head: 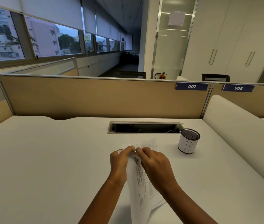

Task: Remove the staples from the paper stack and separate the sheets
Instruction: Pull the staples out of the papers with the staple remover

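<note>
Paper stack is seen at the near middle of the desk, sheets apparently joined. Its far corner is pinched by left hand and right hand, fingers curled narrow. A small metal bit is glimpsed between the fingertips; staple or tool cannot be told. Progress is judged early: staple being worked, no loose sheets laid out. A mesh cup marked B is stood right, apart. Cable slot behind, partition farthest. Nothing is seen blocking.
</note>
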